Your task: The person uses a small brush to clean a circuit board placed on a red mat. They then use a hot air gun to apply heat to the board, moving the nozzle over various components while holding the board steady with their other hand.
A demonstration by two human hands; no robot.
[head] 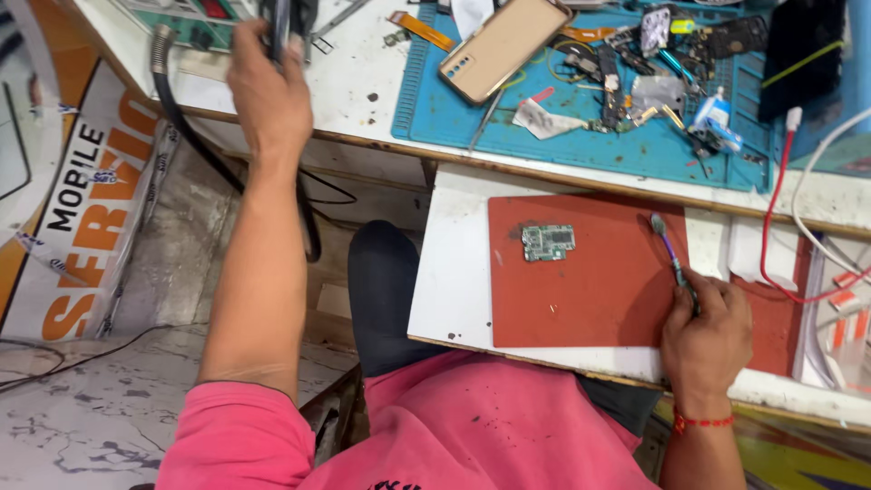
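My left hand (269, 91) reaches far up to the bench's left end and grips a dark tool handle (283, 25) with a thick black hose (195, 127) trailing below it. My right hand (706, 328) rests on the lower right of a red mat (581, 290) and holds a thin brush (667, 247) with a purple shaft, bristles pointing up. A small green circuit board (548, 242) lies on the red mat, left of the brush and apart from both hands.
A blue work mat (562, 136) on the bench holds a beige phone back (504, 47), several small phone parts (635, 82) and a dark phone (800, 54). Red and white cables (787, 227) run down at right. A white pull-out board (454, 272) carries the red mat.
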